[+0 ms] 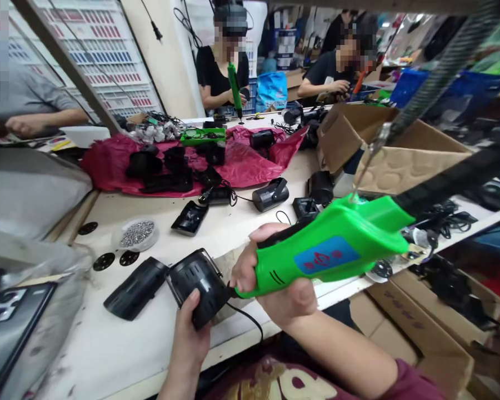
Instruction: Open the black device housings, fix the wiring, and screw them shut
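My right hand (283,294) is wrapped round a green electric screwdriver (316,255), which hangs from a spring and points left. Its tip meets the right side of a black plastic housing (198,280); the exact contact point is hidden. My left hand (194,328) grips that housing from below, thumb on its face. A thin metal bracket runs along the housing's edge, and a black cable (252,316) trails off to the right. Just left of it lies a curved black shell (136,289) on the white table.
A tub of small screws (137,236) stands near black discs (104,261). More black housings (270,194) lie behind. Magenta plastic (250,161) with black parts covers the far table. An open carton (408,161) stands right. Co-workers (225,72) sit opposite.
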